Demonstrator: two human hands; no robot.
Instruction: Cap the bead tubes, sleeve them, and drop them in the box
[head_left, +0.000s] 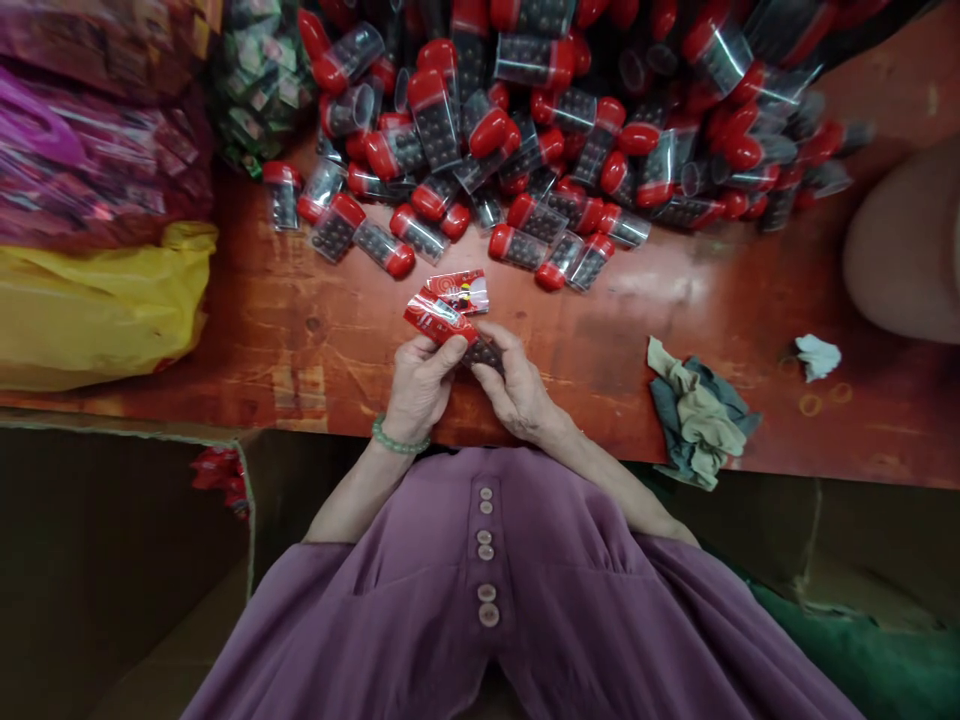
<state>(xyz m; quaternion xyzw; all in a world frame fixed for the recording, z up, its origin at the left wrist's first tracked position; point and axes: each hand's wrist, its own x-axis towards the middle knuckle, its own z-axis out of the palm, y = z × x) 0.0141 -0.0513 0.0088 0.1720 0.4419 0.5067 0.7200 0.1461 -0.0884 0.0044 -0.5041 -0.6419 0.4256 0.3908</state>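
Close to the table's front edge, my left hand (421, 388) pinches a shiny red printed wrapper sleeve (438, 318). My right hand (519, 392) has its thumb and fingers round a small clear container of dark balls (486, 353). The container's left end meets the sleeve; whether it is inside the sleeve is hard to tell. Just beyond my hands, another red printed sleeve (466, 290) lies flat, partly covered by the held one. Past it spreads a heap of clear containers with red caps (433, 118), many filled with dark balls.
Bags of small wrapped packets (142, 160) and a yellow plastic bag (105, 310) stand at left. Crumpled cloths (701, 415), a white scrap (817, 357) and rubber bands (810, 404) lie at right, near a large rounded pale object (904, 245). An open cardboard box (120, 570) is below left.
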